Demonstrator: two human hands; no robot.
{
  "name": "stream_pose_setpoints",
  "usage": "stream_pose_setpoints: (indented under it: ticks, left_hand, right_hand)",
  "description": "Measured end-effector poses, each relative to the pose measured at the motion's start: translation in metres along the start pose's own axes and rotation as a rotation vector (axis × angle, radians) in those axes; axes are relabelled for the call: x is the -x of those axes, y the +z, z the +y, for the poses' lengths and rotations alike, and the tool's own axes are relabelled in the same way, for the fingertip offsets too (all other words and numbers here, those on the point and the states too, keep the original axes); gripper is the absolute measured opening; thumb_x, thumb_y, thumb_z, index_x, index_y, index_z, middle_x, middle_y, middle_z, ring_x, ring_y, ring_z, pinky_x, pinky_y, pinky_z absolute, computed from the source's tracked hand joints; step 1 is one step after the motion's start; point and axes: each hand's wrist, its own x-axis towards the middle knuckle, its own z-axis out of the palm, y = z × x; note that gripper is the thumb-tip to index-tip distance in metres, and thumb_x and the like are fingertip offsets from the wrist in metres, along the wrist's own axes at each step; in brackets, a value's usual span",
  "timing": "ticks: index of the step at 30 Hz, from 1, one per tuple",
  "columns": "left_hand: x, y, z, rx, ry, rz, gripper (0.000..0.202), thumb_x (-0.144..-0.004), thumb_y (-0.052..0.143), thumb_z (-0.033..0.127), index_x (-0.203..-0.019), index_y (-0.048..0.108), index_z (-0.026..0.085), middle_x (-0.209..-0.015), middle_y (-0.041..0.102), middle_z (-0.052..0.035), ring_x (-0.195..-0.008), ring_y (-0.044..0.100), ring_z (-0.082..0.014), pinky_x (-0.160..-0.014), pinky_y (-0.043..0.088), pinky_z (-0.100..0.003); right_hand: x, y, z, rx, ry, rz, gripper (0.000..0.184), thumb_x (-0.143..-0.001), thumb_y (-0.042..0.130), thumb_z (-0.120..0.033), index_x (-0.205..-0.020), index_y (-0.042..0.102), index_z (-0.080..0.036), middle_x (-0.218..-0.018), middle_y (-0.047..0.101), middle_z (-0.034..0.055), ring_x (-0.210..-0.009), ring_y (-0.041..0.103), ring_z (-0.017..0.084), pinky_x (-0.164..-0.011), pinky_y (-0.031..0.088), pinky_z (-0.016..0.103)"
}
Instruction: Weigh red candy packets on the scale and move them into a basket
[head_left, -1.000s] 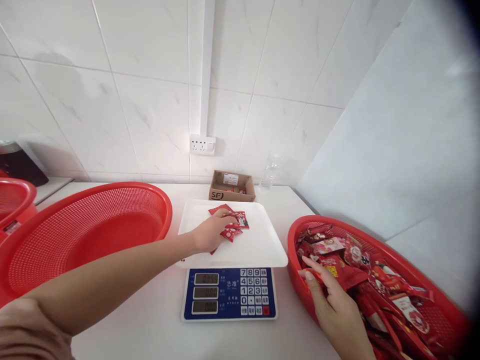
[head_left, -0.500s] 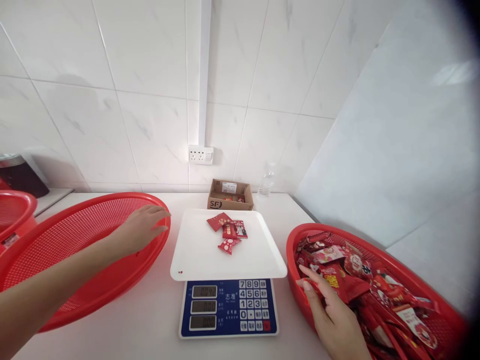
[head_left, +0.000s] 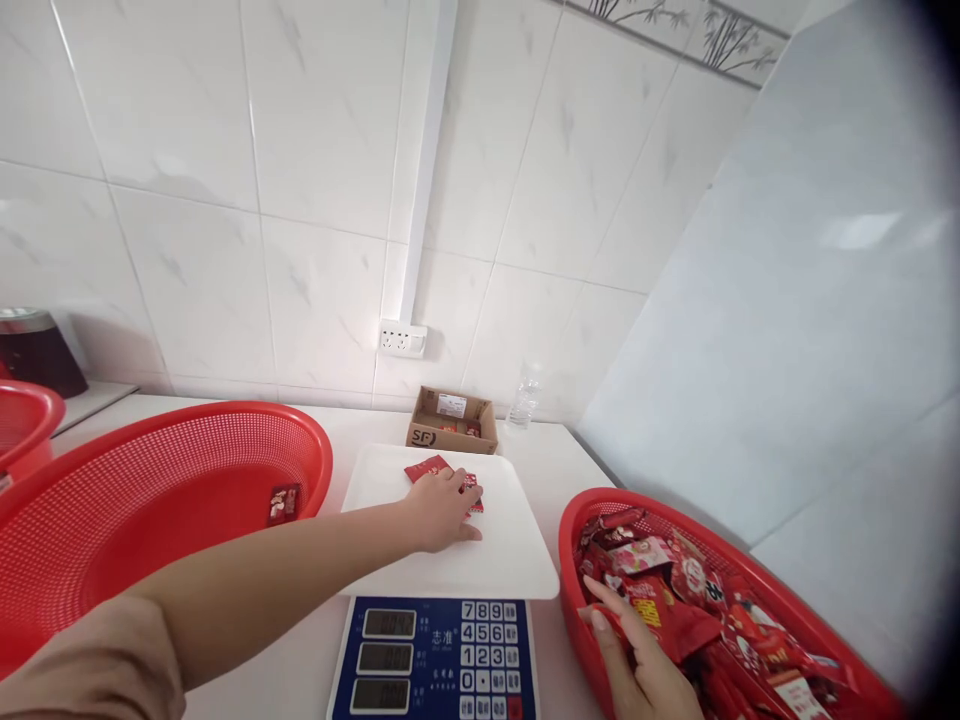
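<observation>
Wall of white marbled tiles [head_left: 322, 280] closes off the far side; reach beyond the white tabletop [head_left: 262, 660] is blocked by it. On the right, an oval red perforated plastic basket [head_left: 568, 530] is heaped with glossy red packets [head_left: 675, 610]; if the heap were stirred, packets could be pushed over its rim. On the left, a wider oval red mesh basket [head_left: 225, 440] is crossed by the left forearm; its raised rim could be bumped, or a packet snagged on it, if the arm were carried too low.

Between the baskets, an electronic scale with blue keypad panel [head_left: 435, 660] and flat white tray [head_left: 517, 560] is placed. Its reading could be falsified by any weight leaned on the tray. Behind it, an open brown cardboard box [head_left: 465, 443] is set close to the tray; a clear plastic bottle [head_left: 525, 398], beside the box, could be toppled by an overlong reach.

Hands are held well apart. Small red packets [head_left: 424, 466] on the tray are partly covered by the left hand [head_left: 442, 510], fingers curled; grip cannot be told. Something red is seen between thumb and forefinger of the right hand [head_left: 637, 660], by the right basket's rim; packet or rim cannot be told. One small dark-red packet [head_left: 283, 504] is seen inside the left basket.
</observation>
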Motion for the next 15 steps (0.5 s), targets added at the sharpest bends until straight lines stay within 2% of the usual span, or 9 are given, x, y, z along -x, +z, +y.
stream_pose_setpoints:
  ticks: [4,10,12,15]
  left_hand:
    - [-0.006,0.005,0.003,-0.035,-0.057,0.005,0.046,-0.087,0.052,0.044,-0.124,0.048,0.019,-0.127,0.051,-0.0107,-0.111,0.053,-0.0266,-0.089,0.046,-0.049]
    - [0.005,0.006,0.003,-0.052,-0.036,-0.008,0.042,-0.088,0.055,0.035,-0.126,0.047,0.019,-0.129,0.049,-0.0101,-0.113,0.051,-0.0267,-0.089,0.046,-0.048]
    - [0.012,0.002,0.001,-0.047,-0.038,-0.031,0.046,-0.086,0.056,0.030,-0.129,0.044,0.019,-0.135,0.045,-0.0117,-0.118,0.047,-0.0293,-0.090,0.045,-0.049]
    - [0.025,-0.005,-0.005,-0.040,-0.036,-0.077,0.055,-0.079,0.058,0.013,-0.131,0.041,0.018,-0.141,0.038,-0.0183,-0.121,0.046,-0.0338,-0.087,0.047,-0.047]
  right_hand:
    - [-0.002,0.000,0.001,0.007,-0.035,0.015,0.045,-0.083,0.044,-0.054,-0.107,0.067,-0.025,-0.111,0.069,0.0044,-0.103,0.064,0.025,-0.083,0.055,0.032]
    - [-0.002,-0.001,-0.003,0.013,-0.061,0.061,0.045,-0.081,0.046,-0.057,-0.102,0.069,-0.026,-0.105,0.071,0.0040,-0.096,0.067,0.024,-0.078,0.056,0.032]
    - [-0.001,-0.001,-0.003,0.012,-0.058,0.060,0.045,-0.082,0.045,-0.057,-0.103,0.069,-0.026,-0.107,0.071,0.0040,-0.098,0.066,0.024,-0.079,0.056,0.032]
    - [0.001,0.000,-0.002,0.015,-0.039,0.021,0.046,-0.084,0.043,-0.055,-0.108,0.067,-0.024,-0.112,0.068,0.0047,-0.104,0.064,0.024,-0.084,0.054,0.032]
